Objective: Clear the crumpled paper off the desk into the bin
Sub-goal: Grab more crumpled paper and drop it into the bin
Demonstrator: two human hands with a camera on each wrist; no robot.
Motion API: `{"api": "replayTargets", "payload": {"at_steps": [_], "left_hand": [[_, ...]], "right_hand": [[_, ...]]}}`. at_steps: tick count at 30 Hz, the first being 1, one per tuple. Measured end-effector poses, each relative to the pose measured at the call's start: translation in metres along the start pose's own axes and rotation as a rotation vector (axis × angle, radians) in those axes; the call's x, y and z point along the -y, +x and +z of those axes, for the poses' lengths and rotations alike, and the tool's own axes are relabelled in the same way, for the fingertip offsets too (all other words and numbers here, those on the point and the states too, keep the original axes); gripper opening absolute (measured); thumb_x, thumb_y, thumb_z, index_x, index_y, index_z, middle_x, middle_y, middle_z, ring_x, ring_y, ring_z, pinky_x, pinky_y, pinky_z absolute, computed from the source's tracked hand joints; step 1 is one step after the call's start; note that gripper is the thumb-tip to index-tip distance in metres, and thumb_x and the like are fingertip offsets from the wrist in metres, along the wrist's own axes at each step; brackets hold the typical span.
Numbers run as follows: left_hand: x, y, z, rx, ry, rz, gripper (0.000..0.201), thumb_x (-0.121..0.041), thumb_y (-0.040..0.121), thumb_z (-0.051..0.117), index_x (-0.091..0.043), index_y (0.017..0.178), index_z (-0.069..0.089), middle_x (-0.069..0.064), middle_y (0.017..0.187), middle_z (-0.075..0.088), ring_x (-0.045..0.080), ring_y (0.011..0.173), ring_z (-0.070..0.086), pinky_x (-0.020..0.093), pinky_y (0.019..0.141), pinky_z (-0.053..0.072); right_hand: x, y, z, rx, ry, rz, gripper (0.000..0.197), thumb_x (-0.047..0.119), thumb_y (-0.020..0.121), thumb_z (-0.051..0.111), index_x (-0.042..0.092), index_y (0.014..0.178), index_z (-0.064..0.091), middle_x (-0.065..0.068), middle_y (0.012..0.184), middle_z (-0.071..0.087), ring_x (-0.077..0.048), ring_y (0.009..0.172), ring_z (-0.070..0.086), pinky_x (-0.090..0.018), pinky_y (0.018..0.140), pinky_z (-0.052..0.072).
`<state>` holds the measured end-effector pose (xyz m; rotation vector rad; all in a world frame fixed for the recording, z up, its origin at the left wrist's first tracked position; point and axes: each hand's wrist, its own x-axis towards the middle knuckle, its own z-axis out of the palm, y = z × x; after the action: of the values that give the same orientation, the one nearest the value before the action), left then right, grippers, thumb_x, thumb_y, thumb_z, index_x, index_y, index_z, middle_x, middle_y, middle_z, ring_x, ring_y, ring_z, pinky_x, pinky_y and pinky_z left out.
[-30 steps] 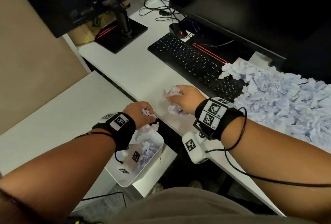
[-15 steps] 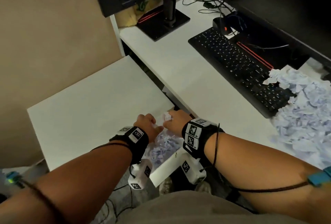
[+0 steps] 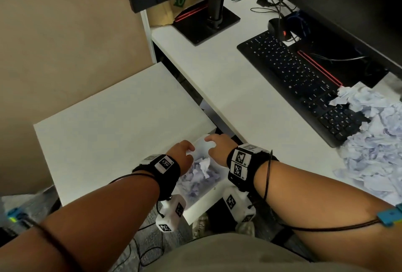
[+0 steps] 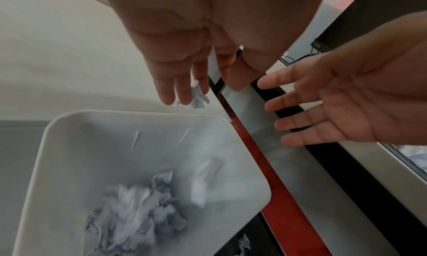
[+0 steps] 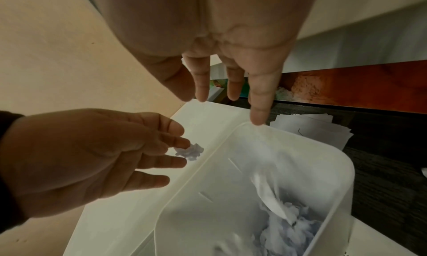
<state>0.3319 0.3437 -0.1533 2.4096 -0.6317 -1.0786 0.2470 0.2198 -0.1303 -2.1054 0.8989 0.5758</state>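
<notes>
Nearest the viewer, both hands hang over the bin (image 3: 215, 181), a white, smooth-walled plastic tub with rounded corners, standing below desk level between the low side table (image 3: 113, 119) and the desk (image 3: 228, 88). It holds a loose heap of binned paper (image 3: 201, 171), pale lilac-white with sharp creases; in both wrist views a blurred white scrap shows inside the tub.

The left hand (image 3: 181, 154), at 9 o'clock of the bin opening, has its fingers loosely extended. A small crumpled ball (image 5: 190, 151), rough and many-faceted, sits at the fingertips (image 4: 184, 92) just outside the bin's far rim; whether it is pinched or loose cannot be told.

The right hand (image 3: 218, 149), at 1 o'clock of the opening, is spread wide and holds nothing; its fingers (image 5: 259, 103) are straight, one tip at the bin rim.

Farther out at 2 o'clock, the flat matte-white desk carries a black keyboard (image 3: 304, 80) of low square keys. At 3 o'clock a large paper pile (image 3: 374, 141), irregular and heavily wrinkled, lies on the desk and overlaps the keyboard's right end. At 12 o'clock stands a black monitor stand (image 3: 208, 23) on a flat square base.
</notes>
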Motion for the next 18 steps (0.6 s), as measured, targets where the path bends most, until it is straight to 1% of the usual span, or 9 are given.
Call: {"api": "replayTargets", "payload": {"at_steps": [2, 3, 5, 8, 12, 14, 15, 17, 18], "left_hand": [[-0.002, 0.000, -0.002, 0.012, 0.000, 0.000, 0.035, -0.003, 0.088, 0.041, -0.014, 0.119, 0.055, 0.009, 0.125, 0.056, 0.028, 0.100, 0.058, 0.022, 0.073, 0.040], [-0.002, 0.001, -0.003, 0.021, 0.011, 0.001, 0.035, -0.003, 0.088, 0.040, -0.015, 0.118, 0.055, 0.009, 0.123, 0.056, 0.028, 0.093, 0.057, 0.023, 0.071, 0.039], [-0.003, 0.004, -0.004, 0.052, 0.046, 0.018, 0.035, -0.003, 0.089, 0.040, -0.015, 0.117, 0.057, 0.010, 0.123, 0.057, 0.024, 0.087, 0.054, 0.023, 0.070, 0.040], [-0.008, 0.007, -0.005, 0.109, 0.072, 0.049, 0.038, 0.001, 0.089, 0.039, -0.014, 0.118, 0.058, 0.008, 0.129, 0.055, 0.024, 0.106, 0.056, 0.021, 0.079, 0.040], [-0.023, 0.009, -0.003, 0.150, 0.084, 0.079, 0.034, 0.001, 0.090, 0.042, -0.011, 0.117, 0.060, 0.011, 0.124, 0.057, 0.029, 0.108, 0.058, 0.031, 0.085, 0.047], [-0.033, 0.013, -0.003, 0.130, 0.148, 0.149, 0.032, -0.002, 0.090, 0.045, -0.011, 0.116, 0.060, 0.011, 0.125, 0.058, 0.027, 0.114, 0.055, 0.028, 0.091, 0.043], [-0.040, 0.015, -0.004, 0.113, 0.164, 0.192, 0.031, -0.003, 0.089, 0.046, -0.010, 0.116, 0.060, 0.010, 0.124, 0.059, 0.026, 0.115, 0.055, 0.026, 0.093, 0.041], [-0.057, 0.018, -0.007, 0.086, 0.162, 0.258, 0.029, -0.004, 0.088, 0.048, -0.009, 0.114, 0.061, 0.009, 0.122, 0.061, 0.025, 0.115, 0.054, 0.025, 0.093, 0.040], [-0.070, 0.020, -0.007, 0.071, 0.156, 0.289, 0.028, -0.004, 0.089, 0.048, -0.009, 0.112, 0.062, 0.008, 0.120, 0.061, 0.024, 0.113, 0.055, 0.024, 0.090, 0.041]], "right_hand": [[0.001, -0.002, -0.003, -0.008, -0.014, -0.016, 0.047, 0.015, 0.094, 0.046, 0.023, 0.139, 0.041, -0.008, 0.142, 0.036, -0.025, 0.117, 0.052, -0.030, 0.094, 0.046], [0.001, -0.003, -0.005, -0.012, -0.017, -0.021, 0.047, 0.014, 0.093, 0.047, 0.023, 0.139, 0.041, -0.008, 0.142, 0.037, -0.025, 0.118, 0.052, -0.031, 0.095, 0.046], [0.001, -0.004, -0.009, -0.022, -0.006, -0.034, 0.046, 0.013, 0.092, 0.047, 0.022, 0.136, 0.044, -0.007, 0.140, 0.039, -0.024, 0.118, 0.052, -0.031, 0.094, 0.046], [-0.002, -0.008, -0.019, -0.053, 0.020, -0.060, 0.041, 0.012, 0.090, 0.049, 0.021, 0.130, 0.050, -0.004, 0.136, 0.046, -0.021, 0.114, 0.054, -0.029, 0.094, 0.046], [-0.010, -0.019, -0.042, -0.171, 0.072, -0.078, 0.033, 0.009, 0.089, 0.050, 0.016, 0.121, 0.059, -0.002, 0.123, 0.059, -0.020, 0.113, 0.055, -0.025, 0.092, 0.043], [-0.018, -0.025, -0.054, -0.252, 0.133, -0.076, 0.029, 0.008, 0.089, 0.049, 0.015, 0.114, 0.064, -0.004, 0.117, 0.062, -0.021, 0.110, 0.057, -0.027, 0.095, 0.044], [-0.023, -0.028, -0.062, -0.303, 0.167, -0.074, 0.028, 0.007, 0.089, 0.049, 0.015, 0.110, 0.066, -0.004, 0.115, 0.064, -0.021, 0.108, 0.058, -0.025, 0.093, 0.044], [-0.035, -0.032, -0.078, -0.390, 0.208, -0.062, 0.026, 0.007, 0.089, 0.051, 0.014, 0.105, 0.069, -0.002, 0.111, 0.066, -0.018, 0.104, 0.059, -0.020, 0.087, 0.041], [-0.044, -0.035, -0.089, -0.427, 0.222, -0.048, 0.025, 0.007, 0.089, 0.051, 0.014, 0.104, 0.069, -0.001, 0.107, 0.066, -0.015, 0.101, 0.058, -0.019, 0.083, 0.040]]}}
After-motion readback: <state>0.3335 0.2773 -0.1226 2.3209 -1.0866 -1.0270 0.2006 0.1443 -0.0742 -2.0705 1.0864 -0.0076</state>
